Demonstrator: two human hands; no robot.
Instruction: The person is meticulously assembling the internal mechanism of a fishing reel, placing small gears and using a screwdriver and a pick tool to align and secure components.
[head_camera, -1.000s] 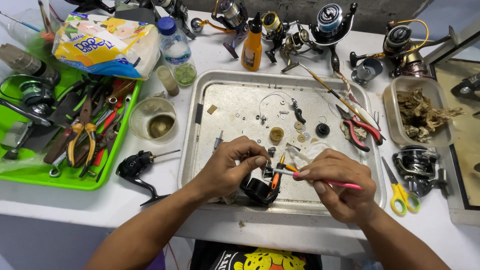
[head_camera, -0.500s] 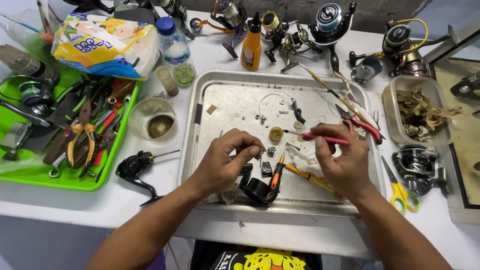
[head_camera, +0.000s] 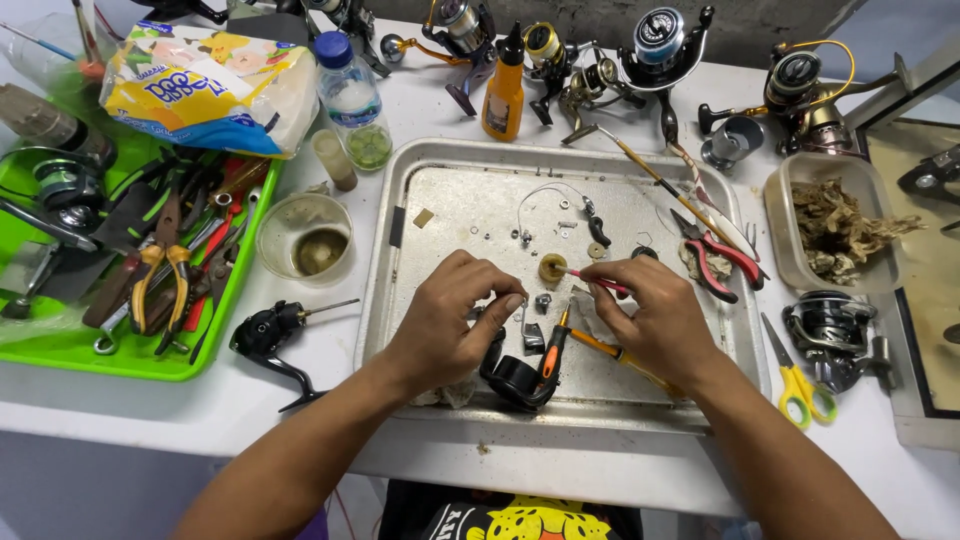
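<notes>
My left hand (head_camera: 445, 325) rests on the near part of a metal tray (head_camera: 400, 190), fingers pinched around a small metal part beside a black reel body (head_camera: 515, 378). My right hand (head_camera: 655, 318) holds a thin red-handled tool (head_camera: 598, 281) whose tip points left at a small brass round part (head_camera: 552, 267). An orange-and-black screwdriver (head_camera: 556, 350) lies across the reel body, and a second orange-handled tool (head_camera: 625, 357) passes under my right hand. Small screws, washers and a wire loop lie scattered on the tray floor.
A green tray (head_camera: 75, 345) of pliers and tools sits at left, next to a glass bowl (head_camera: 303, 237) and a black reel handle (head_camera: 270, 335). Several fishing reels, an orange bottle (head_camera: 503, 90) and a water bottle (head_camera: 350, 95) line the back. Red pliers (head_camera: 715, 258), yellow scissors (head_camera: 797, 380) and a plastic tub (head_camera: 830, 225) are at right.
My right hand went out to the right over the tray and has come back left with the red tool, its tip now at the brass part. The left hand stayed put.
</notes>
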